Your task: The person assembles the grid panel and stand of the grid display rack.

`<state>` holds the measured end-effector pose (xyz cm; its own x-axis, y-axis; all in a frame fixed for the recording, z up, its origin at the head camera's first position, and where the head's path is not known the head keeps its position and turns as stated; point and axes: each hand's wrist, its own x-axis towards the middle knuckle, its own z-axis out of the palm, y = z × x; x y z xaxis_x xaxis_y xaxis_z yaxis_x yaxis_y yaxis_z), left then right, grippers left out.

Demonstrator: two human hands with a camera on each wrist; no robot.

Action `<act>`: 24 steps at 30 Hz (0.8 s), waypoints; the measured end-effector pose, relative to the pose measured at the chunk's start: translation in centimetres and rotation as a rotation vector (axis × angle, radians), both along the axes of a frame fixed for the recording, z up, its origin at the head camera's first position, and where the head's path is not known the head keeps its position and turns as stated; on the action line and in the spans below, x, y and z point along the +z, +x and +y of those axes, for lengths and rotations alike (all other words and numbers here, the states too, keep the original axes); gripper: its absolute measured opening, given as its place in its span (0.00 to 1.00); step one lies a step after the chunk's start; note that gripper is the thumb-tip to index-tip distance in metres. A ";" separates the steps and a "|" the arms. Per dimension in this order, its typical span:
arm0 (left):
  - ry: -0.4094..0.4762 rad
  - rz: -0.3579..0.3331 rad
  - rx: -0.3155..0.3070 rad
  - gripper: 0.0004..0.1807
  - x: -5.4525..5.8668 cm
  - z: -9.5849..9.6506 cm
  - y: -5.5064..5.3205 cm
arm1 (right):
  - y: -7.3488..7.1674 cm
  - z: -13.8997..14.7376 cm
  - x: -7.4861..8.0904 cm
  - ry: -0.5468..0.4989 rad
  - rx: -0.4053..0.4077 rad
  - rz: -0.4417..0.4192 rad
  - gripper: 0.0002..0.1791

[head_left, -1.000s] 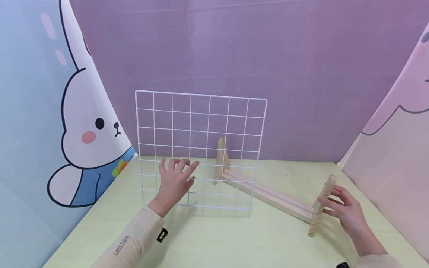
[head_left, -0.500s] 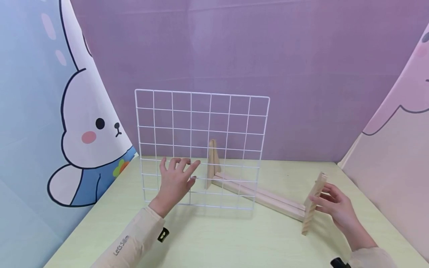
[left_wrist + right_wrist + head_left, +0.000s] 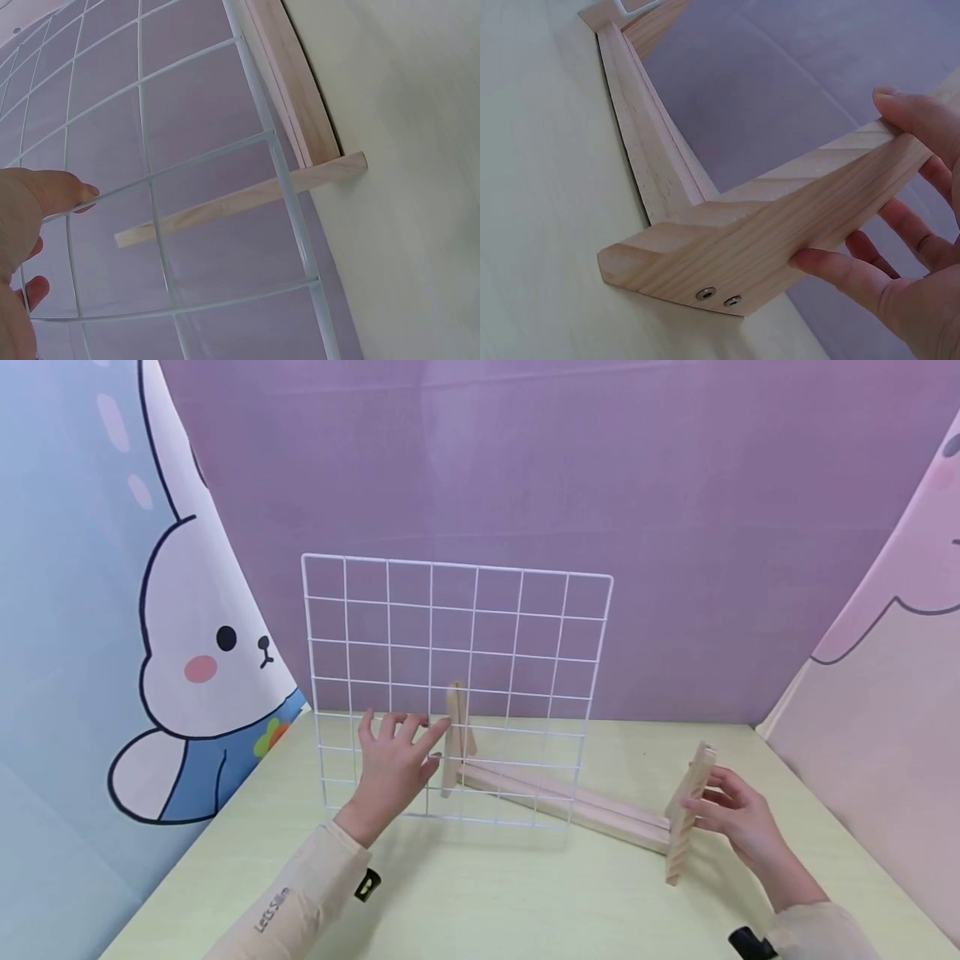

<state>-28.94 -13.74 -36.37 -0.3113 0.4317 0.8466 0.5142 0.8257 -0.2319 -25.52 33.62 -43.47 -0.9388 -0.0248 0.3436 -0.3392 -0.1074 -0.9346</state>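
Note:
My left hand (image 3: pixel 393 768) grips a white wire grid panel (image 3: pixel 474 610), which stands upright at the left-centre. In the left wrist view a digit presses along one wire, and other fingertips (image 3: pixel 36 291) show beyond the mesh. My right hand (image 3: pixel 738 822) holds the right end board (image 3: pixel 687 814) of a wooden stand, thumb on one edge and fingers on its outer face. A long grooved crossbar (image 3: pixel 615 827) joins that board to a second end board (image 3: pixel 453 735), seen through the mesh. Two metal bolt heads (image 3: pixel 706 294) sit low on the held board.
The stand rests on a pale yellow-green table (image 3: pixel 517 902). A purple cloth backdrop (image 3: pixel 675 527) hangs behind it. Cartoon-printed cloths stand on both sides, with a white rabbit (image 3: pixel 217 685) on the left one.
My right hand has moved left, and the wooden stand has slid left with it, further behind the mesh. The grid's right side has shifted slightly right; my left hand has barely moved.

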 end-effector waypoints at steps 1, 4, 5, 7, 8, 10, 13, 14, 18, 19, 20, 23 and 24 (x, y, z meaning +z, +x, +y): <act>0.002 0.001 -0.001 0.36 0.0 0.0 0.0 | 0.0 -0.1 0.0 0.006 0.003 0.000 0.30; 0.007 0.003 -0.002 0.36 0.2 0.1 0.1 | 0.0 -0.3 0.1 0.023 0.018 0.004 0.30; 0.008 0.003 -0.003 0.36 0.2 0.1 0.2 | -0.1 -0.4 0.2 0.029 0.024 0.005 0.29; 0.011 0.008 -0.005 0.36 0.3 0.1 0.2 | -0.1 -0.6 0.2 0.040 0.034 0.008 0.29; 0.013 0.012 -0.007 0.36 0.3 0.1 0.2 | -0.1 -0.7 0.3 0.046 0.039 0.009 0.29; 0.019 0.026 -0.012 0.36 0.3 0.2 0.2 | -0.2 -0.9 0.3 0.057 0.047 0.011 0.30; 0.028 0.048 -0.018 0.37 0.4 0.3 0.2 | -0.4 -1.3 0.4 0.059 0.063 0.017 0.30; 0.031 0.053 -0.020 0.37 0.5 0.3 0.2 | -0.5 -1.4 0.5 0.057 0.069 0.018 0.30; 0.042 0.061 -0.024 0.36 0.7 0.5 0.3 | -0.8 -1.8 0.5 0.057 0.094 0.024 0.29; 0.044 0.061 -0.024 0.35 0.7 0.6 0.3 | -0.8 -1.9 0.5 0.064 0.098 0.025 0.29; 0.046 0.061 -0.024 0.35 0.7 0.6 0.3 | -0.9 -1.9 0.5 0.070 0.103 0.026 0.29; 0.050 0.068 -0.024 0.34 0.9 0.7 0.4 | -1.1 -2.1 0.4 0.085 0.120 0.033 0.30; 0.051 0.070 -0.023 0.34 1.0 0.8 0.4 | -1.1 -2.1 0.4 0.087 0.127 0.036 0.30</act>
<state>-28.58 -12.98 -35.42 -0.2409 0.3942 0.8869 0.5176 0.8252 -0.2262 -26.63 31.50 -43.06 -0.9133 -0.1739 0.3682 -0.3613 -0.0711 -0.9297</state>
